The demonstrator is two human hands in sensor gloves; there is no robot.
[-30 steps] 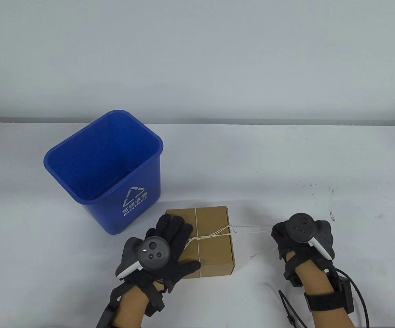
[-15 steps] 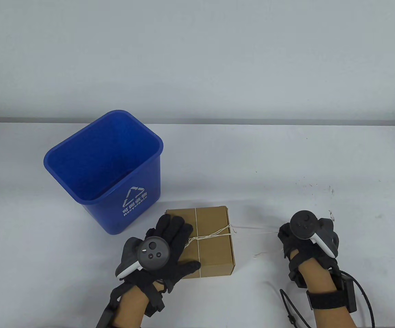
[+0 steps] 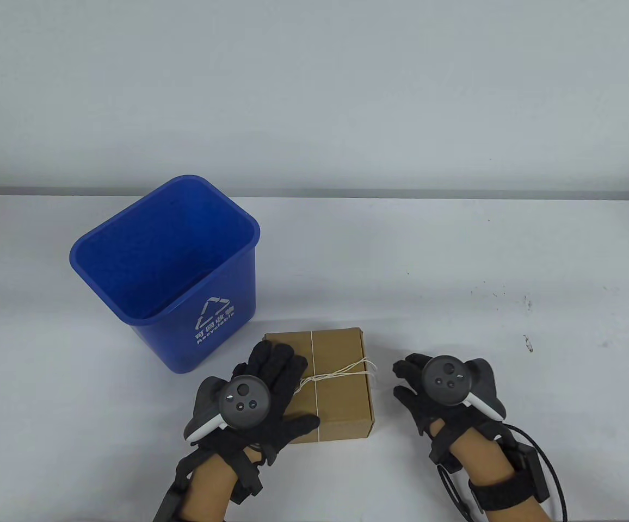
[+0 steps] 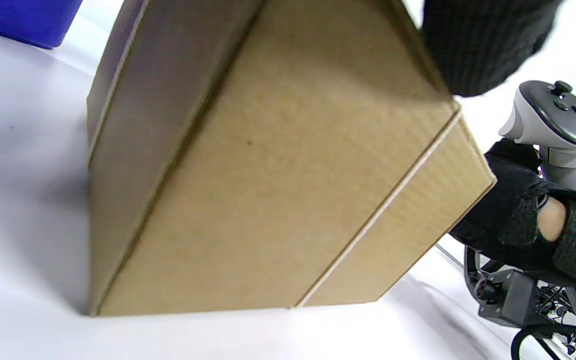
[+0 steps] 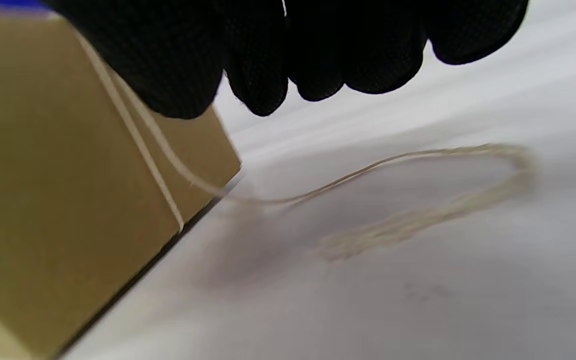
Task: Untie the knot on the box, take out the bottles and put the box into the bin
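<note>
Cardboard box (image 3: 336, 380) pinned flat under our spread left hand (image 3: 260, 391); right hand (image 3: 429, 391) open, empty, beside it – we'd pinch string (image 3: 341, 372) end nr knot & pull slow w/ box braced

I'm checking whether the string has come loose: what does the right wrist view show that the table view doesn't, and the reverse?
Only the right wrist view shows a loose string end looped on the table. Only the table view shows the blue bin, the left hand flat on the box, and the right hand. Both show box and string.
</note>
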